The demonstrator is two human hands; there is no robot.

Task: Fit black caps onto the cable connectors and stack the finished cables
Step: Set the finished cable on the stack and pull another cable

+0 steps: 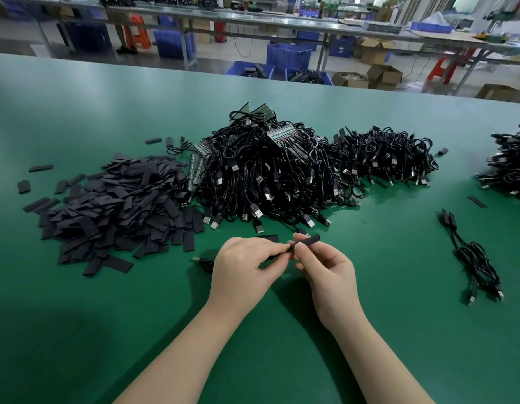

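My left hand (247,263) and my right hand (325,269) meet at the front middle of the green table (78,330). My right hand pinches a black cap (309,240) that sticks out to the upper right. My left hand pinches the cable connector at the cap's left end; the joint is hidden by my fingers. That cable's loose end (202,261) trails out to the left of my left hand. A second cap (267,237) lies just behind my hands. Capped cables (471,258) lie together at the right.
A flat heap of black caps (116,211) fills the left. A big tangle of USB cables with small circuit boards (267,176) sits in the middle, a smaller cable heap (389,158) to its right, another (512,167) at the right edge. Benches and blue crates stand beyond the table.
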